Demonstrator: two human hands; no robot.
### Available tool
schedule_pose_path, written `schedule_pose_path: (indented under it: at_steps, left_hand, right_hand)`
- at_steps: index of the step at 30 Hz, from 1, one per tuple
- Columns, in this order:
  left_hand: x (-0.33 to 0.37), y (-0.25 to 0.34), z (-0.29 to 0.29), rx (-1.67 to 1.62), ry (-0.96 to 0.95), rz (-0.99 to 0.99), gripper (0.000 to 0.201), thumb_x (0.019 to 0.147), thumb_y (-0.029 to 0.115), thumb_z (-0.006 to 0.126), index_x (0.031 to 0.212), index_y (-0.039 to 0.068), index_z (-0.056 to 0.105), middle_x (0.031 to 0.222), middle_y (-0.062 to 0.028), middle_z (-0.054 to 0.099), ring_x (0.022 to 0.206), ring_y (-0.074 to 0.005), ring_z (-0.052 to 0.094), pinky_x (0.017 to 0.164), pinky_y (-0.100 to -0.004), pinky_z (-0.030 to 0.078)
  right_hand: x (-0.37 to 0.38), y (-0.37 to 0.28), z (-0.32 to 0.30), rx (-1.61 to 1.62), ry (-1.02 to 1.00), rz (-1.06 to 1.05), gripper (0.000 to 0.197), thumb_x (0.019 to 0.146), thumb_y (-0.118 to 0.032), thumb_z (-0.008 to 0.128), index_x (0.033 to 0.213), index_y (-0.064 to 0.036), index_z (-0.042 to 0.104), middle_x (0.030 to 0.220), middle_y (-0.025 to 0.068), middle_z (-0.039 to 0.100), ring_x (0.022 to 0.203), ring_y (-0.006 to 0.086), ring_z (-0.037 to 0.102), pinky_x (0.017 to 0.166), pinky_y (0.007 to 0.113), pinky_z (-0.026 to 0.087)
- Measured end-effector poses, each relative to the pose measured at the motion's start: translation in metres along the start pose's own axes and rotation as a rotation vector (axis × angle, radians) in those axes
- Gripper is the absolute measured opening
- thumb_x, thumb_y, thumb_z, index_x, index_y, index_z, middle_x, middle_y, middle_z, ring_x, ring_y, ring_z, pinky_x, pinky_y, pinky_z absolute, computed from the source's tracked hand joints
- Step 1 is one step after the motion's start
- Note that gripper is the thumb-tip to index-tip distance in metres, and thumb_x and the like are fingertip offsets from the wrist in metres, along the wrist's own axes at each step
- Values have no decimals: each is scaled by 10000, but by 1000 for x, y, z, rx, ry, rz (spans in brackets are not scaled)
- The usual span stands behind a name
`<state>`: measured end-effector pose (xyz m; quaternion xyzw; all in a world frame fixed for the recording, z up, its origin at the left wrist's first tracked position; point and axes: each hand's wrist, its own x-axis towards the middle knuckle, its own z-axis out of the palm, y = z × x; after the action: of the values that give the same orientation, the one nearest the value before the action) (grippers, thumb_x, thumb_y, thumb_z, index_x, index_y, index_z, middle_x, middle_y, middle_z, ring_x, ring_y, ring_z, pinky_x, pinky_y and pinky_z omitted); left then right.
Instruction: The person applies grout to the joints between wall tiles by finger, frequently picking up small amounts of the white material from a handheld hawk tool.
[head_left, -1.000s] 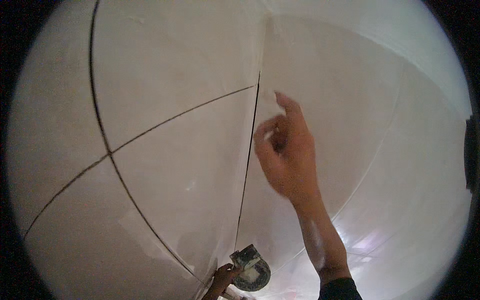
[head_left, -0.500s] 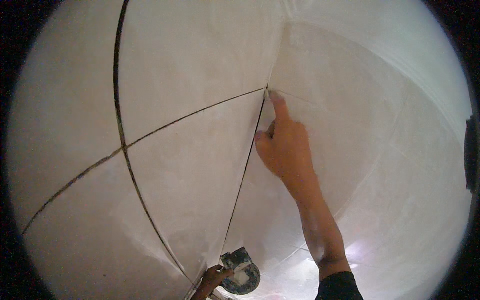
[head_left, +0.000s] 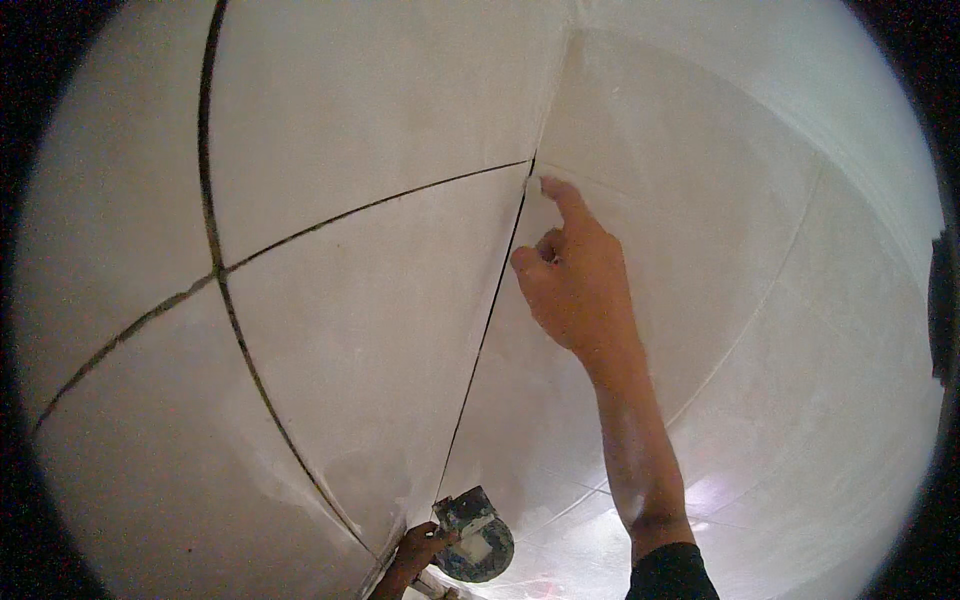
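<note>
My right hand [head_left: 580, 270] reaches up over large pale tiles [head_left: 380, 260]. Its index finger stretches toward a thin dark joint [head_left: 487, 330], just below where another joint meets it. A whitish dab of paste [head_left: 533, 185] shows at the fingertip. The thumb stands apart, and the other fingers are curled under, partly hidden. Low in the picture my left hand [head_left: 420, 548] grips a dark, rounded container [head_left: 478, 565] smeared with dried paste, with pale paste inside it.
Wider dark joints [head_left: 219, 272] cross on the tiles at left. Toward the right, the lines between tiles [head_left: 745, 335] look pale and filled. A bright sheen [head_left: 600, 550] lies on the surface at the bottom. A dark object [head_left: 941, 308] shows at the right rim.
My right index fingertip has come down slightly from the junction of the joints and bends more. The tiles have shifted up and left in view. The container stays in my left hand.
</note>
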<state>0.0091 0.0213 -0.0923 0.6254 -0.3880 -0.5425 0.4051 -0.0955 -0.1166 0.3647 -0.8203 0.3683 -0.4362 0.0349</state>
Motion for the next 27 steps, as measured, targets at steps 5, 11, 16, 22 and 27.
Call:
schedule_pose_path:
  at_steps: [5,11,16,22,27]
  left_hand:
    - [1,-1,7,-34,53,-13,497,741,452,782,932,4,684,855,-120,692,709,-187,643,682,-299,499]
    - [-20,40,-5,-159,-37,-153,487,738,391,789,980,-14,665,864,-131,694,732,-178,650,679,-297,506]
    - [-13,17,-5,-280,-66,-63,452,753,350,775,978,-17,640,839,-113,678,744,-172,653,646,-309,524]
    - [-27,47,-7,-114,29,-100,502,759,378,766,986,-44,618,841,-123,675,713,-183,655,623,-310,544]
    - [-28,49,-1,-204,-23,-46,512,770,406,756,971,-46,623,858,-134,682,708,-190,664,611,-312,555]
  right_hand:
    - [5,-10,9,-94,102,48,754,735,-52,625,1431,-52,337,690,169,649,666,317,648,692,386,507]
    - [-9,-12,6,-100,37,26,807,734,-122,643,1450,-45,278,733,237,652,682,423,636,670,501,527]
    - [15,-9,2,-164,173,-45,741,710,-51,631,1404,-12,374,596,151,607,578,310,625,629,391,502]
    - [-11,-6,14,-29,7,42,757,710,-41,629,1418,-50,363,601,156,608,581,317,624,618,394,499]
    - [20,-8,2,-140,214,-60,758,708,-54,633,1419,-65,370,616,163,621,614,329,642,641,388,510]
